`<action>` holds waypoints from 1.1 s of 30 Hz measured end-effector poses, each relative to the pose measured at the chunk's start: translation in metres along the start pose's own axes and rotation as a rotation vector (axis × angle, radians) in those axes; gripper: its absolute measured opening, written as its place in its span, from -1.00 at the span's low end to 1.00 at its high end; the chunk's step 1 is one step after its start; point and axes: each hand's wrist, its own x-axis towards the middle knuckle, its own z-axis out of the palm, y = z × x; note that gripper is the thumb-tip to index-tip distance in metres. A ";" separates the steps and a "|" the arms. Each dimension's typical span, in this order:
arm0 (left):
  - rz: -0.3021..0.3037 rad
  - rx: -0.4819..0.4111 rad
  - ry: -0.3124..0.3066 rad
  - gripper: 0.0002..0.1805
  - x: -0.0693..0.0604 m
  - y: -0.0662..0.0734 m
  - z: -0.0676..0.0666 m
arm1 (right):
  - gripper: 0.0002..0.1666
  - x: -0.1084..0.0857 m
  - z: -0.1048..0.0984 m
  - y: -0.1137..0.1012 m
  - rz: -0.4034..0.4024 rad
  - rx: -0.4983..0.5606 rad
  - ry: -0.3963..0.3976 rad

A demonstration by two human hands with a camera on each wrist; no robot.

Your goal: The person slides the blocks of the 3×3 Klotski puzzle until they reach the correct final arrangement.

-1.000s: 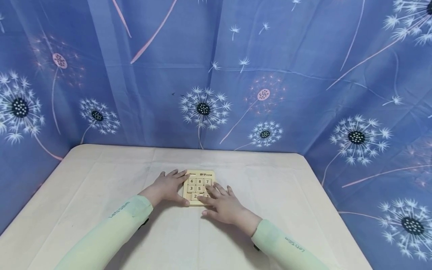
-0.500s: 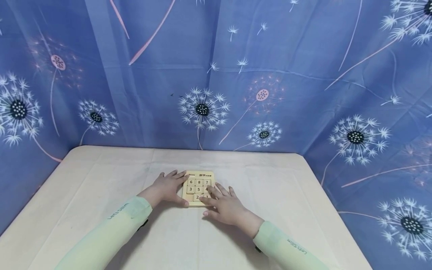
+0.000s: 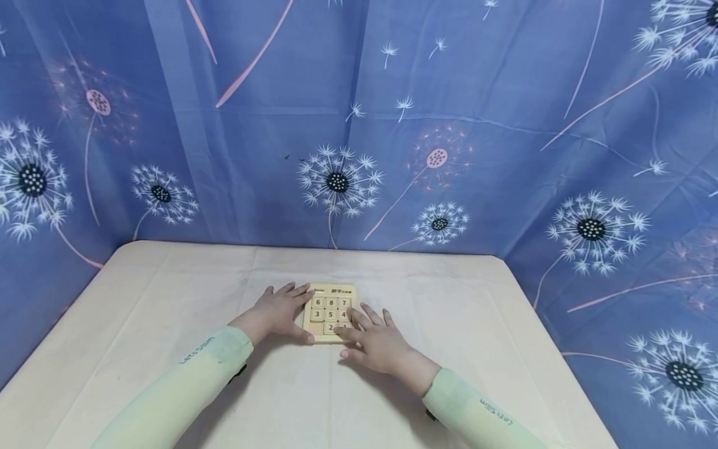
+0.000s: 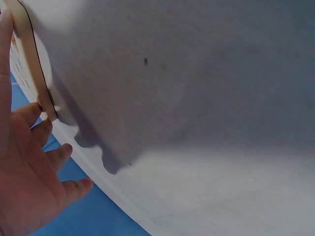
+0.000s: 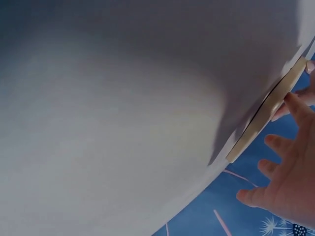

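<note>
Blue cloth printed with dandelions [image 3: 252, 156] stands around a pale covered table [image 3: 314, 399]. From the left, a pale green sleeve [image 3: 179, 380] leads to the left hand [image 3: 275, 313], its fingers spread wide and relaxed; the index finger lies against the far end of the puzzle board's [image 3: 322, 341] left side and the thumb at its near left corner, steadying rather than clasping it.

Just right of that thumb is a bare slot [image 3: 316, 328]; beyond it, rows of numbered tiles [image 3: 331, 315] fill the frame. The board lies flat on the table between both hands. It looks like thin, pale wood, probably stiff, light and fairly sturdy; being light, it may skid on the smooth cover, so the left rim is a sensible place to brace. The tiles likely slide best under a flat fingertip pressed gently, without pinching.

The right hand [image 3: 373, 337] is also loosely spread and grips nothing: one fingertip is over the bottom-right tile, partly hiding its 1, another is by the 4, and its thumb lies off the board's near edge. Behind its wrist comes the other green sleeve [image 3: 471, 405].
</note>
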 end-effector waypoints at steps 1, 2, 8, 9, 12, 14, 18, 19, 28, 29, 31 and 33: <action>0.000 -0.001 -0.001 0.23 0.000 0.000 0.000 | -0.37 0.000 0.000 0.000 0.001 -0.006 0.000; 0.000 -0.002 -0.001 0.23 0.000 0.000 0.000 | -0.38 0.000 0.000 0.000 0.002 -0.010 0.000; -0.002 0.002 0.000 0.23 0.000 0.000 0.000 | -0.39 0.001 0.000 0.001 0.005 -0.008 -0.005; -0.001 0.002 0.001 0.23 0.001 0.000 0.000 | -0.38 0.001 0.000 0.001 0.005 -0.006 -0.006; 0.000 0.002 0.000 0.22 0.000 0.000 -0.001 | -0.38 0.001 -0.001 0.001 0.003 -0.003 -0.008; 0.000 0.001 -0.002 0.23 0.000 0.000 -0.001 | -0.38 0.001 -0.001 0.001 -0.002 0.000 -0.011; 0.002 0.001 -0.003 0.23 0.000 0.001 -0.001 | -0.39 0.002 -0.003 0.001 -0.021 0.010 -0.008; 0.002 0.001 -0.003 0.23 -0.001 0.000 -0.001 | -0.39 0.002 -0.004 0.001 -0.027 0.016 -0.007; 0.012 0.003 0.000 0.23 0.000 -0.001 -0.001 | -0.38 0.010 -0.009 -0.002 -0.048 0.025 0.011; 0.012 0.002 0.000 0.23 0.000 -0.001 -0.001 | -0.38 0.011 -0.008 -0.003 -0.048 0.024 0.012; 0.012 -0.002 -0.001 0.23 0.000 0.000 -0.001 | -0.37 0.013 -0.008 -0.004 -0.047 0.031 0.010; 0.014 -0.004 -0.001 0.23 0.000 -0.001 -0.001 | -0.37 0.016 -0.007 -0.005 -0.047 0.041 0.010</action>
